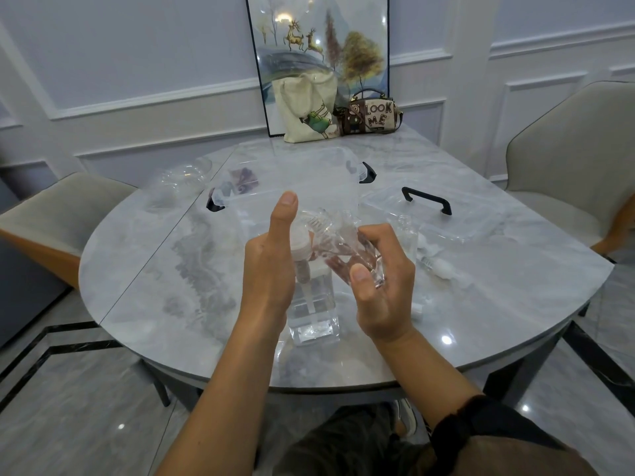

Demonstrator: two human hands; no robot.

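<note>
A clear bottle [313, 305] stands on the desk [498, 304], in the middle of the frame, a little below center. It has flat sides and a white pump top [302, 242]. It looks like hard plastic. It is smooth, so it can slip, and it is tall and thin, so it can tip over. The flat sides down low look like the best place to hold it, because the pump top may wobble or turn.

The left hand [271, 269] is right beside the pump top with its thumb [287, 205] pointing up. Its fingers go behind the pump top and are hidden, so I cannot tell if they grip it.

The right hand [381, 286] holds a crinkly clear wrap [343, 245], just right of the pump top. Its fingers [372, 235] curl round the wrap and the thumb presses on the front. The wrap looks very light, soft and thin. It can be held anywhere, but it may tear or slide off.

There is open room on the desk at the left and in front of the bottle. The round desk edge is close below the bottle, so a push that way could drop it. Behind it sits a clear box [292, 176] with black clips. At the right are a lid [426, 201] with a black handle, a small bottle [407, 230] and white pump parts [443, 269], so that side is crowded.
</note>
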